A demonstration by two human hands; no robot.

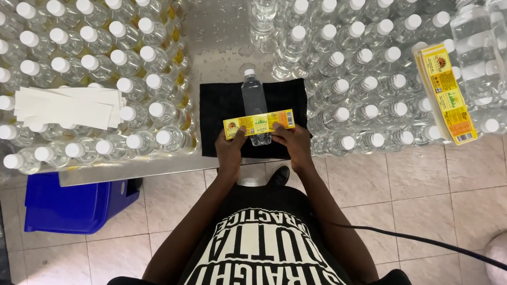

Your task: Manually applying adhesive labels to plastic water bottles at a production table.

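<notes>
My left hand (230, 146) and right hand (292, 136) are both on a yellow label (259, 124), pressing it across a clear bottle (256, 108) that lies on its side on a black cloth (218, 106) at the near edge of the steel table (217, 28). I'd judge this the sticking-on step: the label sits across the bottle's lower body, its ends not yet wrapped round. Next, I think, it needs smoothing flat from the middle outward, kept square to the bottle so it doesn't crease. My fingers are loosely curled, not clenched, fingertips pinching the label's two ends against the bottle. To my left, a sheaf of white backing strips (66, 107) rests on top of the capped bottles (81, 34). Further off on the right, a stack of yellow labels (444, 91) lies atop more bottles (350, 42).
</notes>
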